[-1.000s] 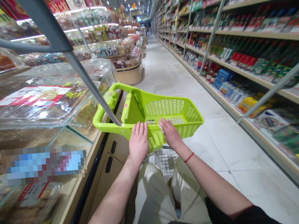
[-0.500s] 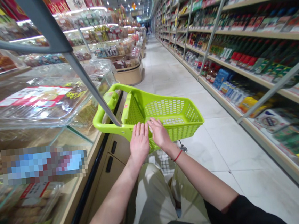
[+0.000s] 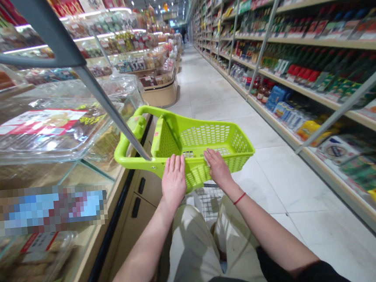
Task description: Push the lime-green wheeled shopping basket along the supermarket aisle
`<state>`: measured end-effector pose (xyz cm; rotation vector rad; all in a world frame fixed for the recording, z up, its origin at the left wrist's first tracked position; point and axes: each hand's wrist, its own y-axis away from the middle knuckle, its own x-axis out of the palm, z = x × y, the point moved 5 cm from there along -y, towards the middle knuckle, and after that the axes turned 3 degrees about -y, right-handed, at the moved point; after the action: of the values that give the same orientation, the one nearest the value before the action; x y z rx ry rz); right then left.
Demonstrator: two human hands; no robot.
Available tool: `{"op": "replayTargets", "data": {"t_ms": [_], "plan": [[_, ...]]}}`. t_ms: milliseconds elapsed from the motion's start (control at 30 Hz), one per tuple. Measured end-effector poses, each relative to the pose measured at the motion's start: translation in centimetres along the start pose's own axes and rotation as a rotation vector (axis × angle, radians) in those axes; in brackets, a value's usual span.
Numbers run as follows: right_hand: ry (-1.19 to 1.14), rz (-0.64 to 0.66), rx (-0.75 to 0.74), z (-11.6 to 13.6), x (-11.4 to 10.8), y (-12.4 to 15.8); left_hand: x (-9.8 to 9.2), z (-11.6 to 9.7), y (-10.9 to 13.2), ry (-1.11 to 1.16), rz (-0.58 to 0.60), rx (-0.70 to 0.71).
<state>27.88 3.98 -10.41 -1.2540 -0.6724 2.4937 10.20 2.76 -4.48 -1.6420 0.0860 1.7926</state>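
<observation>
A lime green plastic shopping cart basket (image 3: 227,142) stands in front of me in a supermarket aisle, with its handle (image 3: 131,133) swung to the left. My left hand (image 3: 173,181) lies flat on the basket's near rim, fingers stretched out and together. My right hand (image 3: 218,169), with a red string at the wrist, rests palm down on the same rim a little to the right, fingers extended. Neither hand holds anything. The basket looks empty inside.
A glass display counter (image 3: 88,167) with packaged baked goods runs along my left, crossed by a grey metal strut (image 3: 106,104). Long shelves of bottles and packets (image 3: 316,72) line the right. The white tiled aisle (image 3: 210,91) runs ahead, with a person far off.
My right hand slid left beside the left hand half a second ago, then moved back to the right along the rim. The left hand stayed in place.
</observation>
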Motion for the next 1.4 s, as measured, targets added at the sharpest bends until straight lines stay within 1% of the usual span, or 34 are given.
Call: {"op": "replayTargets", "data": {"t_ms": [67,167,233,333,433,533,667,833,900,967,1033,1100,1267,1333,1400], "plan": [[0.012,0.002,0.059,0.0,-0.1,-0.1,0.1,-0.2,0.1,-0.003,-0.007,-0.01],[0.046,0.017,0.1,1.3,0.3,-0.9,0.1,-0.5,0.2,0.0,-0.018,-0.021],[0.046,0.047,0.069,2.9,0.7,-1.6,0.1,-0.6,0.3,0.0,-0.02,-0.022],[-0.034,0.102,-0.035,5.4,1.5,-2.2,0.0,-0.6,0.4,-0.011,-0.018,-0.02],[-0.095,0.106,-0.117,6.3,1.8,-2.0,0.0,-0.6,0.4,-0.019,-0.019,-0.013],[-0.076,0.067,-0.131,5.3,1.6,-1.2,0.1,-0.5,0.5,-0.017,-0.019,-0.008],[-0.005,0.032,-0.086,2.1,0.6,0.0,0.1,-0.3,0.5,-0.007,-0.015,-0.008],[0.092,0.03,0.016,-1.7,-1.4,0.9,0.0,-0.3,0.5,-0.022,-0.019,-0.011],[0.121,0.049,0.069,-2.5,-2.0,0.9,-0.1,-0.4,0.4,-0.025,-0.025,-0.028],[0.136,0.065,0.111,-2.6,-2.1,0.7,0.0,-0.6,0.2,-0.025,-0.026,-0.047],[0.133,0.08,0.134,-1.9,-1.7,0.1,0.0,-0.9,-0.3,-0.021,-0.024,-0.055],[0.109,0.097,0.126,-0.5,-1.0,-0.6,0.0,-1.2,-0.8,-0.018,-0.013,-0.052],[0.037,0.135,-0.033,3.8,0.7,-1.9,0.1,-2.0,-1.4,-0.056,0.027,-0.007],[0.027,0.119,-0.066,4.5,0.9,-1.8,0.1,-2.1,-1.3,-0.082,0.027,0.007],[0.032,0.092,-0.077,4.3,0.9,-1.3,0.2,-2.1,-1.2,-0.099,0.029,0.013]]}}
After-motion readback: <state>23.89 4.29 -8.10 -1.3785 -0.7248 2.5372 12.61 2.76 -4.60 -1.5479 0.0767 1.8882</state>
